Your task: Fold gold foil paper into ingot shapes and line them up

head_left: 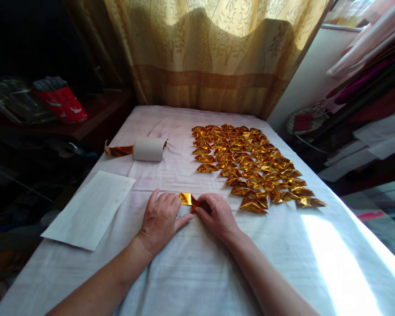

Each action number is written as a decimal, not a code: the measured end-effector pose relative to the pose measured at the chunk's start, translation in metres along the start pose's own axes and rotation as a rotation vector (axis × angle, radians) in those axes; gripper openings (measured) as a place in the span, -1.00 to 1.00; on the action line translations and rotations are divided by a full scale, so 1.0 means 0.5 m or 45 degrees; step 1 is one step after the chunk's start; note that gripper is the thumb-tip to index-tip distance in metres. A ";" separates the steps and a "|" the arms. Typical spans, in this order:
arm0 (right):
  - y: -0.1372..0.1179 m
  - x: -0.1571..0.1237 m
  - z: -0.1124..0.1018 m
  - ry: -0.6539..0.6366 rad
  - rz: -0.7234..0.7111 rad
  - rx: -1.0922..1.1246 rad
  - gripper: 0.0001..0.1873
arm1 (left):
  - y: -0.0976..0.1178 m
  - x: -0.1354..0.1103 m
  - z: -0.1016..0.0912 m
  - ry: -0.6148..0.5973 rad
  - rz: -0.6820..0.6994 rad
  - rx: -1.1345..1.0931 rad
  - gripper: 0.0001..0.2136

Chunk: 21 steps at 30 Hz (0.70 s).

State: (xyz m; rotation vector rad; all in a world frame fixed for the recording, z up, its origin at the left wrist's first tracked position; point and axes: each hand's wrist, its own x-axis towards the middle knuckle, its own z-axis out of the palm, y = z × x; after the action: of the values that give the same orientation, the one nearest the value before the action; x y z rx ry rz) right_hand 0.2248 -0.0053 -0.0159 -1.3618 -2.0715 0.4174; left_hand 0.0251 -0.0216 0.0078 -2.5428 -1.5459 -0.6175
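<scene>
A small strip of gold foil paper [185, 199] lies on the white cloth between my hands, its right end folded up at an angle. My left hand [161, 216] holds down the left end, fingers curved over it and thumb stretched along the near side. Thumb and fingers of my right hand [217, 216] pinch the folded right end. Part of the strip is hidden under my fingers. Just beyond my right hand, many folded gold foil pieces [250, 164] lie in rows.
A white cardboard roll [148, 149] with gold foil sticking out lies at the back left. A white printed sheet [92, 208] rests on the left. Beside the cloth-covered table [184, 281] stand a red cup [64, 103] and a glass jug [19, 103]. A curtain [210, 83] hangs behind.
</scene>
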 end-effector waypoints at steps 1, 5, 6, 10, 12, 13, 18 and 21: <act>0.000 0.000 0.000 0.000 -0.002 -0.002 -0.95 | 0.001 0.000 0.001 0.001 0.002 0.015 -0.72; -0.002 -0.001 0.001 0.001 -0.004 -0.006 -0.97 | 0.003 0.002 0.003 -0.009 -0.010 0.041 -0.71; -0.003 -0.001 0.001 0.000 -0.001 -0.007 -0.97 | 0.003 0.002 0.003 -0.013 -0.013 0.040 -0.71; -0.007 0.000 -0.001 -0.007 0.015 -0.017 -0.99 | 0.001 -0.002 0.001 -0.002 0.000 0.009 -0.71; -0.009 0.000 -0.002 -0.013 0.021 -0.023 -0.98 | -0.003 -0.008 0.002 0.010 0.005 -0.029 -0.74; -0.010 0.000 -0.002 -0.015 0.022 -0.025 -0.97 | -0.006 -0.012 0.003 0.017 0.011 -0.051 -0.75; -0.011 -0.001 -0.002 0.005 0.013 -0.026 -0.97 | -0.009 -0.031 0.009 0.027 0.175 -0.219 -0.71; -0.012 -0.002 -0.001 0.004 0.031 -0.023 -0.97 | -0.004 -0.036 0.007 -0.059 0.291 -0.335 -0.70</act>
State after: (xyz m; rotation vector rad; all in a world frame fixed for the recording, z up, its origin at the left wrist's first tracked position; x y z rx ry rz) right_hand 0.2211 -0.0086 -0.0123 -1.3988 -2.0624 0.4081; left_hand 0.0171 -0.0343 -0.0028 -2.8898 -1.2308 -0.7822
